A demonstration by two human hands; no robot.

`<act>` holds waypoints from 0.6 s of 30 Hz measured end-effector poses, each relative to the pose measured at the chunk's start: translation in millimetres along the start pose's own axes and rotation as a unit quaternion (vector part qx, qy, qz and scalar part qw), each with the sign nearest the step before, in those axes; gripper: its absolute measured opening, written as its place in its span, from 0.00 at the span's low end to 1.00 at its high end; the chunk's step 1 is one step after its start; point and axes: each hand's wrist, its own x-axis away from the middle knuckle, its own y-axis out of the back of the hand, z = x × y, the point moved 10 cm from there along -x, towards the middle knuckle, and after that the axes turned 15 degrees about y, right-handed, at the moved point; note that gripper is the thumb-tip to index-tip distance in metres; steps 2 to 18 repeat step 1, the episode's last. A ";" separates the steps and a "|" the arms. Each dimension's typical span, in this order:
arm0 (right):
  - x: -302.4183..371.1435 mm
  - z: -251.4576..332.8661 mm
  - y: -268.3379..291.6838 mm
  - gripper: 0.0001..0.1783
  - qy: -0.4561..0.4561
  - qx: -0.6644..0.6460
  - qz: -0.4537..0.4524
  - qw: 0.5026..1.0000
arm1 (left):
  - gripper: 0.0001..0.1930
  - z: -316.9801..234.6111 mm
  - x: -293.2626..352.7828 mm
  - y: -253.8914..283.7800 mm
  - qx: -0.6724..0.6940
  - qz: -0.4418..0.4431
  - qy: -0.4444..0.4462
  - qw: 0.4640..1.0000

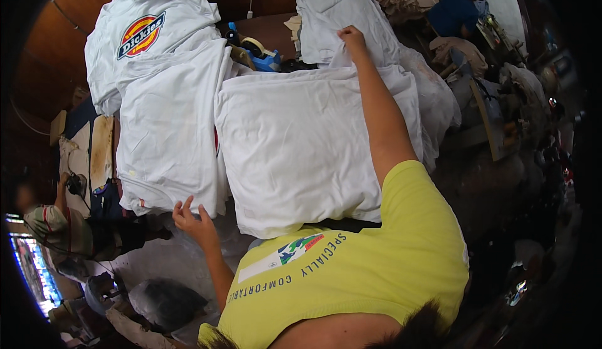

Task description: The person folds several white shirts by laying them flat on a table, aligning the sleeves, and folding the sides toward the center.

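Several stacks of white T-shirts lie before me. My right hand [353, 39] reaches to the far right stack [323, 16], its fingers closed at the cloth, where a fold of white T-shirt seems pinched. At the near edge of the left stack [169, 120], my left hand [195, 222] hovers with fingers apart and nothing in them. A wide pile of white T-shirts [295, 148] sits in the middle, directly in front of my body. Farther left lies a white T-shirt [150, 7] with a round red, yellow and dark print on its front.
A blue tape dispenser [268, 60] stands between the far stacks. Clear plastic [442, 98] hangs along the right side of the pile. At left, a person [59, 227] handles an iron [76, 184] on a board. Another person in blue [453, 13] is at the far right.
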 end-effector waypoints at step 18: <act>-9.0 -23.3 8.7 0.14 -0.033 -0.086 -0.020 0.996 | 0.16 1.9 -1.4 1.4 0.013 0.001 0.016 1.000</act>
